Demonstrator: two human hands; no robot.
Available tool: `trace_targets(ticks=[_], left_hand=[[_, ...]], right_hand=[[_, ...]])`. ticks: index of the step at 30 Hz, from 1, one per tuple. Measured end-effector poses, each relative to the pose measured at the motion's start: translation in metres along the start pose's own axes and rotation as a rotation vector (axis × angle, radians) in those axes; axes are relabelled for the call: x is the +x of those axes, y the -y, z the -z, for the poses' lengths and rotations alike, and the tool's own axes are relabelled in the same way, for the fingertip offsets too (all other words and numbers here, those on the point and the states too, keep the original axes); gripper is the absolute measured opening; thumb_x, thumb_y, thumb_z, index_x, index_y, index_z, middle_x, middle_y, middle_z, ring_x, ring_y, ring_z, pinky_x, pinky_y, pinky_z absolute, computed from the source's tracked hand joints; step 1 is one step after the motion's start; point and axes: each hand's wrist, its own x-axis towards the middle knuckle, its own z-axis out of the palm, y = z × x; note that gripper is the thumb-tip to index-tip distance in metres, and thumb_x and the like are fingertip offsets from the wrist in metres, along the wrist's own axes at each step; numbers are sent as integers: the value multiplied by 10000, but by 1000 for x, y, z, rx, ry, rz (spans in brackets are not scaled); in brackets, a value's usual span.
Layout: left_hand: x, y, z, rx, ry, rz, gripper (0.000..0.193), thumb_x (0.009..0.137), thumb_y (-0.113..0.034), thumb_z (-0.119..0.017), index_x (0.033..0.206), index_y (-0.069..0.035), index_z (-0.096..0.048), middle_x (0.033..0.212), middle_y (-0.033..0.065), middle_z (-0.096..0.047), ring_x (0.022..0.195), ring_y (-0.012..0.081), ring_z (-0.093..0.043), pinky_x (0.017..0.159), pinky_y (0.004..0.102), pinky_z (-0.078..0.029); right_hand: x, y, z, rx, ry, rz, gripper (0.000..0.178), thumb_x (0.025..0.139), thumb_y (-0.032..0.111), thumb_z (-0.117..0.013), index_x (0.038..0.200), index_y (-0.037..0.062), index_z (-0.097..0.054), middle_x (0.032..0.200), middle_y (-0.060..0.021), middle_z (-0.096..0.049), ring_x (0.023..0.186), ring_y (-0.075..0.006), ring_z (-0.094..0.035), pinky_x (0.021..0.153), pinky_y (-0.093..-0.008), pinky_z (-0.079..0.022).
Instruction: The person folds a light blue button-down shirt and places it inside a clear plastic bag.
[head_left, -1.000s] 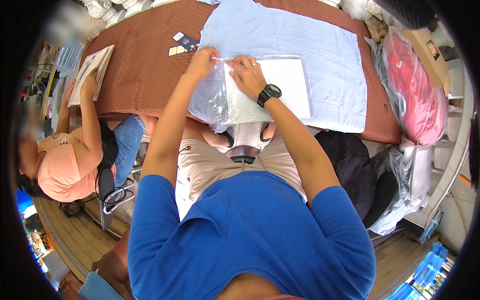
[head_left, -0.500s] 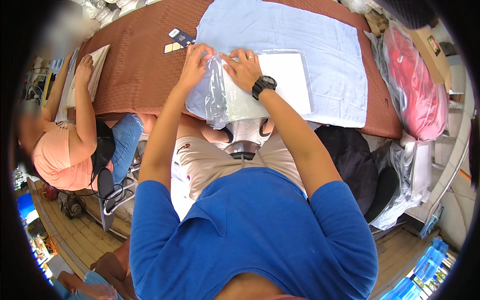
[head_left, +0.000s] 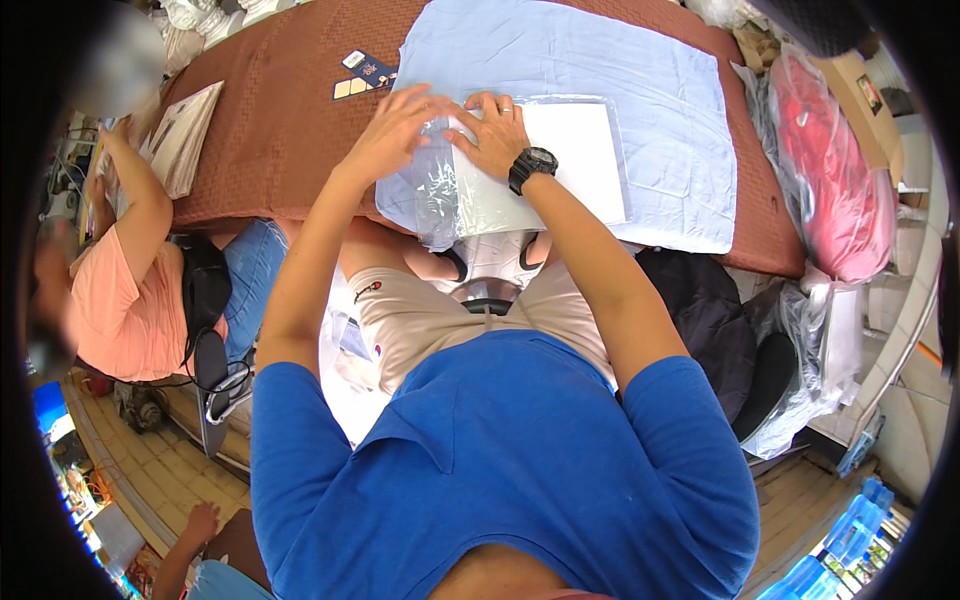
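A clear plastic bag (head_left: pixel 437 190) holding flat white folded contents (head_left: pixel 565 165) lies on a light blue cloth (head_left: pixel 680 130). My right hand (head_left: pixel 492 138) rests on the bag's left part, fingers spread and pressing down, a black watch (head_left: pixel 532 170) on its wrist. Over the bag's upper left corner is my left hand (head_left: pixel 400 132), its fingers stretched out and apart, slightly blurred; I cannot tell whether it touches the film. Just beyond it, dark blue tags (head_left: pixel 368 68) and a tag with cream panels (head_left: pixel 352 90) lie on the brown tablecloth.
The brown tablecloth (head_left: pixel 275 120) covers the table. A person in a peach shirt (head_left: pixel 125 310) sits at left near a stack of flat packages (head_left: pixel 188 135). Red fabric in plastic (head_left: pixel 825 160) and a cardboard box (head_left: pixel 860 105) stand at right. Black fabric (head_left: pixel 695 320) lies beside me.
My left hand has let go of the bag's left edge and opened, lifting slightly. My right hand stays on the bag. The person at left has drawn their arms away from the stack.
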Motion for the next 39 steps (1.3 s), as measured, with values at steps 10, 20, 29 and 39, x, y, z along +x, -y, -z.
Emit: trace_targets(ticks=[10, 20, 29, 39], left_hand=[[18, 26, -13, 237, 192, -95, 330, 751, 27, -702, 1053, -83, -629, 1281, 73, -539, 1306, 298, -437, 1146, 525, -319], [30, 15, -2, 189, 306, -264, 199, 750, -3, -710, 918, -64, -622, 1119, 56, -564, 1191, 291, -488, 1113, 474, -355], [15, 11, 1, 170, 186, -338, 199, 732, 7, -651, 905, -78, -603, 1027, 58, -577, 1178, 274, -507, 1102, 462, -364], [-23, 8, -9, 115, -117, -194, 203, 751, 24, -591, 934, -64, -587, 991, 100, -556, 1086, 307, -529, 978, 447, -424]], right_hand=[[2, 4, 5, -26, 49, -2, 530, 927, 502, -565, 1394, 253, -585, 1274, -38, -510, 1149, -310, -430, 994, -465, -347], [1, 3, 2, -32, 22, -3, 503, 912, 375, -569, 1399, 248, -577, 1263, -36, -516, 1166, -299, -437, 995, -456, -348], [1, 6, 6, -50, 26, 4, 489, 929, 357, -560, 1400, 228, -580, 1259, -38, -526, 1173, -291, -444, 985, -444, -359], [-1, 8, 8, -20, 55, 13, 490, 960, 377, -531, 1438, 273, -545, 1307, -45, -516, 1185, -307, -442, 1019, -452, -359]])
